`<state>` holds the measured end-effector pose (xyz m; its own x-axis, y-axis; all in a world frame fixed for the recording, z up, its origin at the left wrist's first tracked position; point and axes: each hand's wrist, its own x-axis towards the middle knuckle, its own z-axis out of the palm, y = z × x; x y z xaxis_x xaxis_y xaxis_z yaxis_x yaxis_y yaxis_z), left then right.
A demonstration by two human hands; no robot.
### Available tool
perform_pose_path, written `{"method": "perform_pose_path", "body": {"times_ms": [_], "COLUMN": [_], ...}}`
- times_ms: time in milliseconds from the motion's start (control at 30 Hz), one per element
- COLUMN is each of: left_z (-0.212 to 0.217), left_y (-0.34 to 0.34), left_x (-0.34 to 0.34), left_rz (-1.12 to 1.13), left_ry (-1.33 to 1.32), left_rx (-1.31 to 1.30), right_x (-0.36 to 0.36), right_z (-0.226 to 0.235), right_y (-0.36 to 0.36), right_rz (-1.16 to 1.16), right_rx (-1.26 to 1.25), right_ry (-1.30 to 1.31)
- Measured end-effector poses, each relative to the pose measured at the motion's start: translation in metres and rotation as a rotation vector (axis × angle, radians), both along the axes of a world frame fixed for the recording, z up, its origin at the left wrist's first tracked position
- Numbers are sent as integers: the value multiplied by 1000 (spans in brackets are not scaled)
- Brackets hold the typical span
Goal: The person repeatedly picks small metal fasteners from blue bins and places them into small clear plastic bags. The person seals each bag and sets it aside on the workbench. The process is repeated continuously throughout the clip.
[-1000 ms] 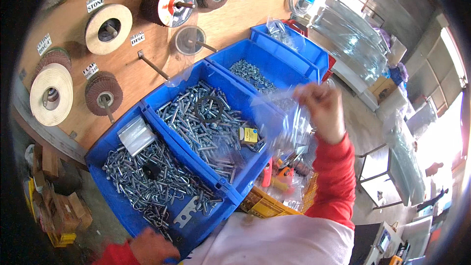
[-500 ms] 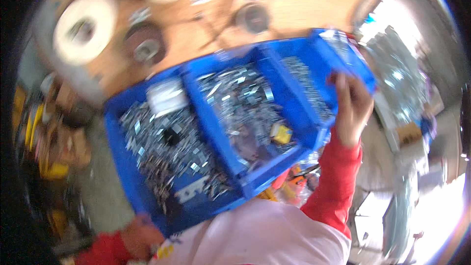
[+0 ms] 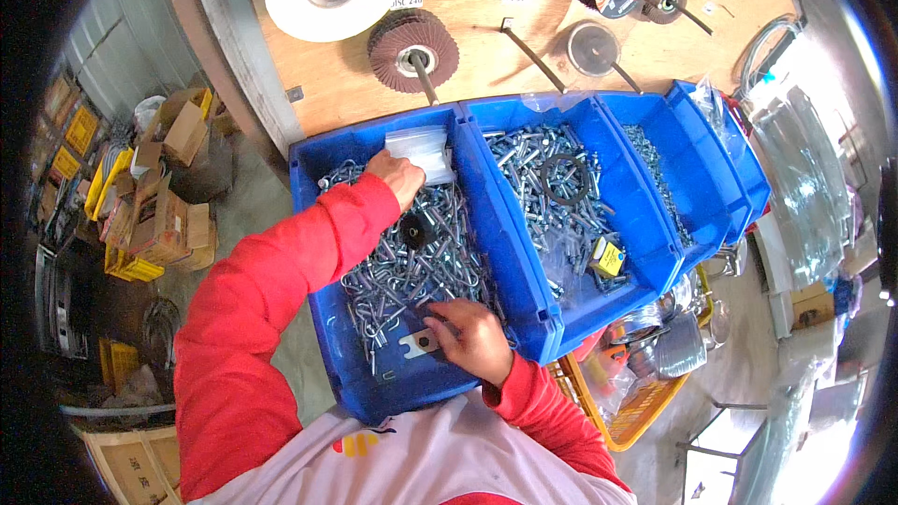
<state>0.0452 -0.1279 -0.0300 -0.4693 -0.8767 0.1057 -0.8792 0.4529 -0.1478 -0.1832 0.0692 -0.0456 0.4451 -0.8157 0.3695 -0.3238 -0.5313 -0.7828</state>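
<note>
Two bare hands work inside the leftmost blue bin [image 3: 323, 168], which is heaped with bent steel hooks [image 3: 412, 271]. The left hand [image 3: 397, 175] has its fingers closed on the edge of a stack of small clear plastic bags [image 3: 423, 148] lying at the far end of that bin, just beyond the knuckles. The right hand [image 3: 472, 337] rests at the near end, fingers curled together on a flat metal bracket [image 3: 418, 343] just left of the fingertips. A black knob [image 3: 412, 232] sits among the hooks between the hands. To the right of the fingers, a second blue bin [image 3: 645, 215] holds bolts.
</note>
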Motion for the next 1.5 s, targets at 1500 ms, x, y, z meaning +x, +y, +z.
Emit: {"method": "perform_pose_path", "body": {"times_ms": [1500], "left_z": [71], "left_y": [239], "left_x": [-38], "left_rz": [4], "left_ry": [1272], "left_rx": [695], "right_x": [-13], "right_z": [72], "right_y": [50], "right_rz": [-119], "right_rx": [345], "right_ry": [-285]}}
